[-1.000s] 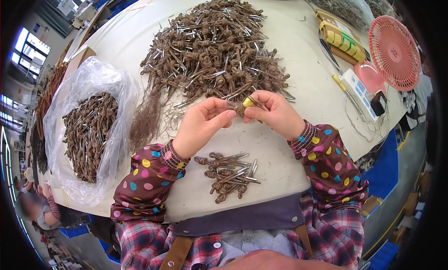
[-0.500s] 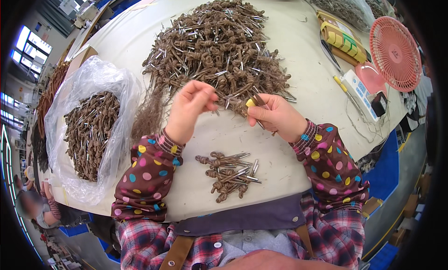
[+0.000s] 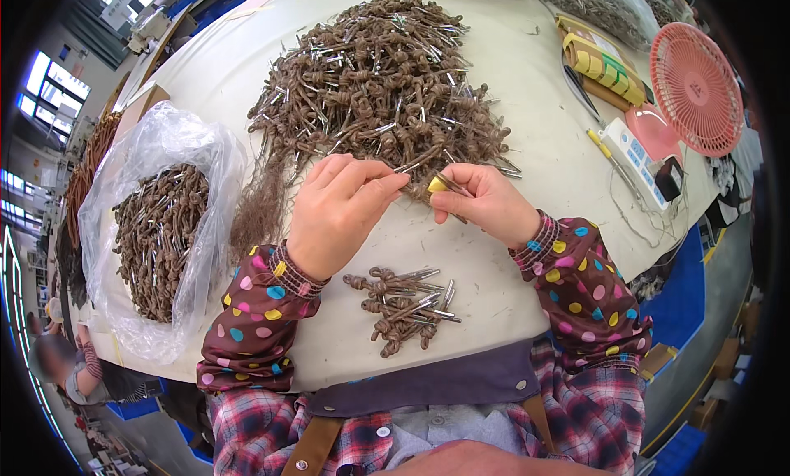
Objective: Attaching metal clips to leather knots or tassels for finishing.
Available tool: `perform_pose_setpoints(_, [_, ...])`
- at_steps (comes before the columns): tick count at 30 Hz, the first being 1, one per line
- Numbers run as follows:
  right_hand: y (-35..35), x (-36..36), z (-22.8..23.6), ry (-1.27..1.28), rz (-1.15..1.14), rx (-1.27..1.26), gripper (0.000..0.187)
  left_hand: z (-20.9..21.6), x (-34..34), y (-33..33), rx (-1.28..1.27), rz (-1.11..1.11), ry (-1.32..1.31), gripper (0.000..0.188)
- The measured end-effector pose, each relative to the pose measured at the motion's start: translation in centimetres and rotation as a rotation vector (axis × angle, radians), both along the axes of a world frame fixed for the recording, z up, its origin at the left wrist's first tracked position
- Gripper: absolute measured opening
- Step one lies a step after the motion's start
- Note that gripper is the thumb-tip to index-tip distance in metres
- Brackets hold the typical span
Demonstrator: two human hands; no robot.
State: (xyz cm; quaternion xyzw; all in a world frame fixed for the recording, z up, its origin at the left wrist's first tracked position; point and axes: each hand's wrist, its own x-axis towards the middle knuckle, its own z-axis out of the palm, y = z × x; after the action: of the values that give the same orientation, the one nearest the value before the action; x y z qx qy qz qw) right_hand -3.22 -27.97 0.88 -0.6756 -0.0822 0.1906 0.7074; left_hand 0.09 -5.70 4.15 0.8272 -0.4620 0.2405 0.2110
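Observation:
A big heap of knotted brown cords point(image 3: 370, 81) with silver metal tips lies ahead of me. At its near edge, the thumb and fingers of my left hand point(image 3: 337, 213) are pinched by the metal-tipped end of a knotted cord point(image 3: 421, 158). My right hand point(image 3: 487, 198) is closed round small thread snips point(image 3: 438, 184) with yellow wrapping, partly hidden by the fingers. The snips and my left fingertips are a short gap apart. Between my forearms lies a small group of knotted cords point(image 3: 403, 310), their tips mostly toward the right.
A clear plastic bag point(image 3: 160, 336) with more knotted cords stands at left. Loose brown thread fluff point(image 3: 259, 217) lies beside the heap. At right are a pink fan point(image 3: 696, 89), a white power strip point(image 3: 634, 159) with cables, a yellow-brown packet point(image 3: 605, 65) and a yellow-handled tool point(image 3: 599, 144).
My left hand has moved right and slightly down, its fingertips now pinched near the snips at the heap's edge. My right hand has tilted the snips toward the left.

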Motion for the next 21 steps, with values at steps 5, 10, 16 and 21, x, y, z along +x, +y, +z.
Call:
perform_pose_setpoints(5, [0.2,-0.1,0.1,0.025,-0.006,-0.004,0.016,-0.8,0.5,0.1,0.017,-0.03,-0.146,0.018])
perform_pose_setpoints(10, [0.6,-0.3,-0.3,0.119,0.005,0.079,0.015,-2.6,0.1,0.0,-0.139,-0.019,0.085,0.017])
perform_pose_setpoints(16, [0.8,-0.1,-1.0,0.06,-0.022,0.043,0.019,-2.7,-0.5,-0.6,-0.312,0.01,0.306,0.015])
perform_pose_setpoints(21, [0.4,-0.9,1.9,-0.793,-0.401,-0.768,0.051,-1.9,-0.4,-0.3,-0.234,0.033,0.212,0.013])
